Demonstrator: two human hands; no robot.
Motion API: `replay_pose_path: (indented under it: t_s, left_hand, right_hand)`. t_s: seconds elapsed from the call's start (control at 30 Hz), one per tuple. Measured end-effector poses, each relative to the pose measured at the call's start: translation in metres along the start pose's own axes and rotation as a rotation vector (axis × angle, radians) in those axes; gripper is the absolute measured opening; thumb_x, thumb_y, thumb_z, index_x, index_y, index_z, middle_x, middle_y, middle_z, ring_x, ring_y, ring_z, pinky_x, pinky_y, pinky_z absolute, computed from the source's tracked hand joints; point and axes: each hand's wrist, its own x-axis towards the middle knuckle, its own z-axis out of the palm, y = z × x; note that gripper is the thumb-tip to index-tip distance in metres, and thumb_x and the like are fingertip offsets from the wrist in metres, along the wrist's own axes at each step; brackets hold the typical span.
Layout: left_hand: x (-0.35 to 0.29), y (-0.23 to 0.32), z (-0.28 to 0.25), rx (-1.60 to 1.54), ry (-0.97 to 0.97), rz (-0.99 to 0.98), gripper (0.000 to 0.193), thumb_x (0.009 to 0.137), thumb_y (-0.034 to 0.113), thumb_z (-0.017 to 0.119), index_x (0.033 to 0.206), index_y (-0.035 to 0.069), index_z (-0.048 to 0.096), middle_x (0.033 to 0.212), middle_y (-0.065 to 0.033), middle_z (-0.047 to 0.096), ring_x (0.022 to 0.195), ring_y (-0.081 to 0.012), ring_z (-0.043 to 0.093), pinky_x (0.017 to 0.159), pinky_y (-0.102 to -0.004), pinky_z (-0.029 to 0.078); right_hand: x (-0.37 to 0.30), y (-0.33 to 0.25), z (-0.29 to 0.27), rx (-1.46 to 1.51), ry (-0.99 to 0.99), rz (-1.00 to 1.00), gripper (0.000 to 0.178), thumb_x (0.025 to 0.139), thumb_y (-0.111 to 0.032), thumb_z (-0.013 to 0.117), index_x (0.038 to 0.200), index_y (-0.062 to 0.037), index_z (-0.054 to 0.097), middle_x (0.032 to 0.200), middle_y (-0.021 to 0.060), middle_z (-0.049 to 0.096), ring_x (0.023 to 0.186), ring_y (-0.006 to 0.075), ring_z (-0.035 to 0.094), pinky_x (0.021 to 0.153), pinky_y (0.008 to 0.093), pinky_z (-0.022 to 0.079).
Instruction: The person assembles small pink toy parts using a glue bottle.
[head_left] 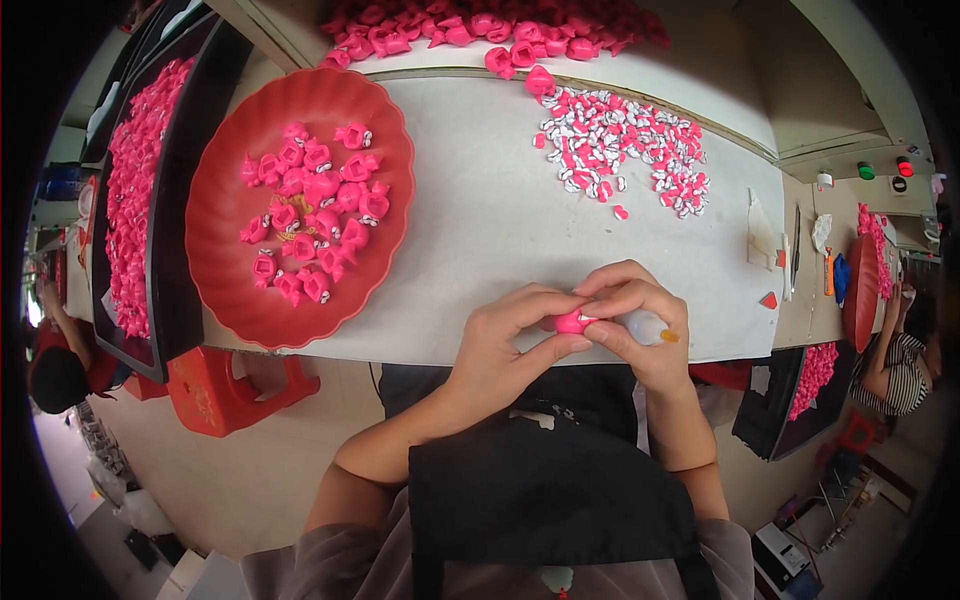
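Pink pc [571, 323] held; btl [642, 326] axis approx L-R, orange tip [669, 336] rt.

Brightly lit, warped toward the margins.
Palest on the worktop [460, 210], dimmer beyond its back right corner, softer past both side edges.

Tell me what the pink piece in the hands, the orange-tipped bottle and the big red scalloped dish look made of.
Pink piece: probably moulded plastic or vinyl, slightly glossy; its surface is smooth, rounded and evenly coloured.
Orange-tipped bottle: likely plastic; the body looks pale and cloudily translucent.
Red scalloped dish: seemingly moulded plastic, satin, given its uniform colour and regular fluting, though coated metal remains possible.
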Motion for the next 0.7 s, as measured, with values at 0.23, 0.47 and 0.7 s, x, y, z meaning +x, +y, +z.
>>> replay_pose_path:
  t_s: [0.23,0.47,0.7]
  left_hand:
    - [-0.003,0.006,-0.002,-0.621,-0.145,-0.381,0.021,0.082,0.006,0.057,0.101,-0.003,0.055,0.094,-0.0080,0.059,0.084,-0.0145,0.058,0.078,-0.0244,0.044]
    - [0.001,0.012,0.001,-0.729,-0.200,-0.417,0.017,0.084,0.003,0.052,0.099,-0.005,0.054,0.096,-0.0101,0.059,0.091,-0.0177,0.059,0.080,-0.0261,0.046]
    - [0.000,0.011,0.007,-0.687,-0.234,-0.435,0.018,0.084,0.002,0.051,0.101,-0.004,0.051,0.096,-0.0103,0.058,0.092,-0.0185,0.059,0.080,-0.0258,0.046]
  right_hand:
    - [-0.001,-0.005,-0.003,-0.425,-0.086,-0.318,0.034,0.060,-0.003,0.071,0.092,-0.0032,0.061,0.097,0.0119,0.058,0.079,0.0222,0.060,0.064,0.0292,0.052]
    - [0.000,-0.007,-0.013,-0.538,-0.143,-0.439,0.032,0.059,-0.008,0.073,0.089,-0.0027,0.062,0.092,0.0097,0.059,0.070,0.0179,0.058,0.055,0.0257,0.048]
    - [0.002,-0.005,-0.019,-0.497,-0.179,-0.462,0.036,0.058,-0.010,0.072,0.092,-0.0025,0.062,0.089,0.0094,0.060,0.063,0.0173,0.057,0.051,0.0247,0.044]
